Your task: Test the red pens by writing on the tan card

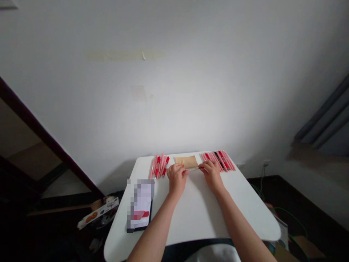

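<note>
My left hand [177, 177] and my right hand [212, 174] are above the table's far half, their fingers closed in a pinch. Between them stretches a thin, pale pen part [193, 169], with red showing at the fingertips on both sides. Whether it is one whole pen or separate parts is hard to make out. Just beyond the fingers lies a flat tan piece of paper or card [187, 161]. To the left of my left hand is a loose pile of pink and red pens [159, 165]. Beyond my right hand, more pink pens [219, 161] lie side by side, a black one among them.
The white table [196, 214] has rounded corners and stands against a pale wall [191, 91]. At its left side lies a phone or tablet [141, 203] with a blurred screen. Boxes and clutter [102, 213] are on the floor at left, cables [291, 218] at right.
</note>
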The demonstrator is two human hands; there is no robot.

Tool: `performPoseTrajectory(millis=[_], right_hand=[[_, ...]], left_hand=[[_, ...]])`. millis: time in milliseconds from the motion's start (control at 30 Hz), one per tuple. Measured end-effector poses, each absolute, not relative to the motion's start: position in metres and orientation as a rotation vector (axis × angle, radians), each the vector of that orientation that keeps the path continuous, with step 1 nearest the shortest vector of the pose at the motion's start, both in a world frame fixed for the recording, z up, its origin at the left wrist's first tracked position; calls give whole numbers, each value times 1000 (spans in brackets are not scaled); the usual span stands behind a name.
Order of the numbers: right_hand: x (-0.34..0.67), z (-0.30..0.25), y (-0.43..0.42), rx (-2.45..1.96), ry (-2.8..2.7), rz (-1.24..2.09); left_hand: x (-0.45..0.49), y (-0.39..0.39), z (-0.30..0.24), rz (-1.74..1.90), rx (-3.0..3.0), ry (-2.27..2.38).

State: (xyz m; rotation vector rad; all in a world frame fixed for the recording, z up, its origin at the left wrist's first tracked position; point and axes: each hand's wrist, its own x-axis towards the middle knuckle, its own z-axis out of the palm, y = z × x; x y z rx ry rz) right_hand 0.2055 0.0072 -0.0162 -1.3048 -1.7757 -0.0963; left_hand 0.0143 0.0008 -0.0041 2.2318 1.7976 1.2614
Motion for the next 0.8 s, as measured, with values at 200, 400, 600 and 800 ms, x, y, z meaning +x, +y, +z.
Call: performPoseTrajectory(millis=[200, 400, 600, 800], right_hand=[[205, -16, 7, -1313, -1791, -100], [204, -14, 5, -1321, -1793, -80], [206, -17, 7, -1337, -1779, -98], [206, -17, 7, -1345, -1779, -97]], left_hand=[[15, 0, 0, 1280, 2221, 1751], [14, 0, 2, 1286, 2212, 1733], [13, -1, 1, 1283, 2189, 1767], [13, 1, 0, 1270, 2181, 1865]])
